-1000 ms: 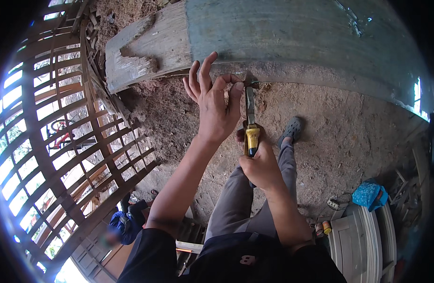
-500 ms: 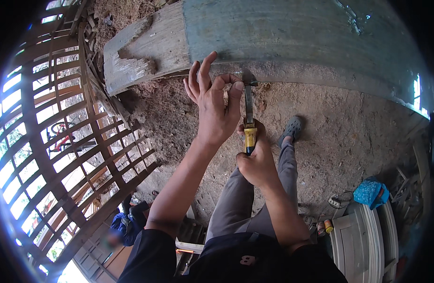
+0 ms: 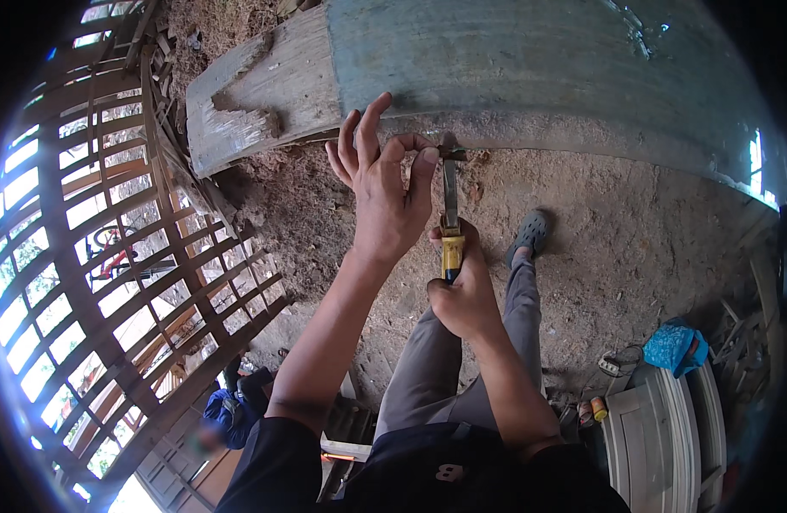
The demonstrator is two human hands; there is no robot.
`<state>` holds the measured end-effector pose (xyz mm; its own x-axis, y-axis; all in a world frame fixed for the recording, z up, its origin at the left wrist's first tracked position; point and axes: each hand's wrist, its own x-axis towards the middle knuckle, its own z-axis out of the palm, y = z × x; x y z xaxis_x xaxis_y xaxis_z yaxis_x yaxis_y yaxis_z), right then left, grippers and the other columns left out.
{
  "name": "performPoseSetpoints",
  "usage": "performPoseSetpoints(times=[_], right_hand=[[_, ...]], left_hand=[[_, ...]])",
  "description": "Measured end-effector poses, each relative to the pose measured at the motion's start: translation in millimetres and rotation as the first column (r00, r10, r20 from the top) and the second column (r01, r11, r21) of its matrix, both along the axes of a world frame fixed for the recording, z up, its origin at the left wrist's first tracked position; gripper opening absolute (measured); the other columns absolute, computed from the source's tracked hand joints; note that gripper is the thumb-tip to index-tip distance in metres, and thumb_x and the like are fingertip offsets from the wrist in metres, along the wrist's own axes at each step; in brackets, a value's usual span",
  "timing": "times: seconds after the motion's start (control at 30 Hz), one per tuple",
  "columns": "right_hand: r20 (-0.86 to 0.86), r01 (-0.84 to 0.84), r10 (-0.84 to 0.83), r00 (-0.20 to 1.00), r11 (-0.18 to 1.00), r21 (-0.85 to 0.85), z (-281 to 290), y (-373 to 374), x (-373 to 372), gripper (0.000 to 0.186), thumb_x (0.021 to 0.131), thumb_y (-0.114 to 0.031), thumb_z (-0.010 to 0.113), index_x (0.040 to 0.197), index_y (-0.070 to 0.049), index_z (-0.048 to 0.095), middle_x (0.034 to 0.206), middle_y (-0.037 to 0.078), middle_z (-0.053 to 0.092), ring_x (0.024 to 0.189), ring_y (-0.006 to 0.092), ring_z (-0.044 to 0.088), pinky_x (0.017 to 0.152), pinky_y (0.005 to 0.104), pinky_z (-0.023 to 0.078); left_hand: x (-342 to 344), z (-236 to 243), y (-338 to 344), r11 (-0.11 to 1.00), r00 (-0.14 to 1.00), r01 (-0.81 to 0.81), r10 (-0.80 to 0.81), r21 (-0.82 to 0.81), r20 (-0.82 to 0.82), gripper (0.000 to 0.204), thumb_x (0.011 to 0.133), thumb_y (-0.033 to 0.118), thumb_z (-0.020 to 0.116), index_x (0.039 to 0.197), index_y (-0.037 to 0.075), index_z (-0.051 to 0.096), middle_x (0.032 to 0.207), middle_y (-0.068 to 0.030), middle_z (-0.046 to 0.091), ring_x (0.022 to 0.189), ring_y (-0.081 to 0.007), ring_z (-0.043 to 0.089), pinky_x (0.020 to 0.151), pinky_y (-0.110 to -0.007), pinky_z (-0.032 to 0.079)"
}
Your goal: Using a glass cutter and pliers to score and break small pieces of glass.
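My right hand (image 3: 469, 295) is wrapped round the yellow-and-black handle of a chisel-like tool (image 3: 450, 192), its flat metal blade pointing away from me. Across the blade's far end lies a small dark flat piece (image 3: 455, 155). My left hand (image 3: 385, 192) pinches at this piece's left end with thumb and forefinger, the other fingers raised and spread. Just beyond the tool tip is the near edge of a long board (image 3: 513, 68), its surface mostly blue-green. Whether the blade touches that edge I cannot tell.
Bare wood with a broken, splintered patch (image 3: 248, 115) forms the board's left end. Shavings cover the dirt floor (image 3: 616, 239). A slatted wooden lattice (image 3: 94, 282) stands left, with a person (image 3: 231, 415) low beside it. Curved pale panels (image 3: 659, 427) and a blue bag (image 3: 674, 349) are at lower right.
Both hands keep their hold, the left shifting very slightly left. The tool's blade and the dark piece at its end have tilted a little, showing more of their faces.
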<state>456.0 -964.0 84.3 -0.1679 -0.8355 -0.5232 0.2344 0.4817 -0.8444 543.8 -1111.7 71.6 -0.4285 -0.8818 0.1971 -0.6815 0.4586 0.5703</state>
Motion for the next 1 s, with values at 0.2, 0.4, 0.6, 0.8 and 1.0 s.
performPoseSetpoints(times=[0.2, 0.4, 0.6, 0.8, 1.0], right_hand=[[0.027, 0.044, -0.044, 0.999, 0.999, -0.014, -5.0, -3.6, 3.2, 0.067, 0.069, 0.015, 0.049, 0.134, -0.003, 0.046, 0.114, 0.007, 0.052, 0.107, 0.0177, 0.053, 0.099, 0.0331, 0.043], [0.036, 0.083, -0.081, 0.996, 0.996, -0.041, -8.7, -5.4, 9.0, 0.066, 0.069, 0.018, 0.049, 0.131, -0.005, 0.046, 0.107, 0.003, 0.051, 0.09, 0.0109, 0.048, 0.084, 0.0268, 0.044], [0.031, 0.07, -0.07, 0.997, 0.997, -0.012, -4.7, -9.2, 8.3, 0.065, 0.07, 0.016, 0.052, 0.132, -0.002, 0.043, 0.105, 0.006, 0.048, 0.093, 0.0155, 0.05, 0.085, 0.0306, 0.044], [-0.079, 0.082, -0.08, 0.994, 0.997, 0.013, -4.5, -10.5, 14.9, 0.061, 0.071, 0.015, 0.053, 0.129, -0.002, 0.042, 0.098, 0.008, 0.045, 0.088, 0.0186, 0.05, 0.081, 0.0333, 0.044], [-0.184, 0.114, -0.124, 0.975, 0.991, -0.065, -14.8, -12.1, 20.9, 0.058, 0.07, 0.015, 0.05, 0.124, -0.002, 0.044, 0.094, 0.005, 0.043, 0.083, 0.0155, 0.047, 0.075, 0.0315, 0.043]], left_hand=[[-3.4, -3.0, 1.1, 0.999, 0.999, -0.032, 0.031, -0.023, -0.017, 0.015, 0.099, 0.022, 0.068, 0.1, 0.007, 0.068, 0.157, -0.0162, 0.043, 0.15, -0.0443, 0.026, 0.119, -0.065, 0.006], [-4.8, -1.7, 0.6, 0.999, 0.999, -0.038, 0.038, -0.037, -0.006, 0.016, 0.098, 0.022, 0.068, 0.1, 0.006, 0.068, 0.156, -0.0167, 0.044, 0.149, -0.044, 0.029, 0.119, -0.067, 0.006], [-5.3, -1.1, 0.0, 0.999, 0.999, -0.036, 0.036, -0.031, 0.006, 0.015, 0.097, 0.022, 0.069, 0.1, 0.007, 0.069, 0.155, -0.0164, 0.044, 0.147, -0.0439, 0.03, 0.119, -0.067, 0.007], [-6.2, -1.8, -0.1, 0.998, 0.999, -0.035, 0.035, -0.061, -0.006, 0.014, 0.098, 0.023, 0.069, 0.1, 0.009, 0.069, 0.155, -0.0159, 0.044, 0.146, -0.0436, 0.032, 0.118, -0.067, 0.008], [-6.1, -0.4, -0.9, 0.998, 1.0, -0.028, 0.029, -0.056, 0.006, 0.013, 0.098, 0.022, 0.069, 0.1, 0.009, 0.068, 0.155, -0.015, 0.045, 0.146, -0.0439, 0.032, 0.117, -0.069, 0.01]])
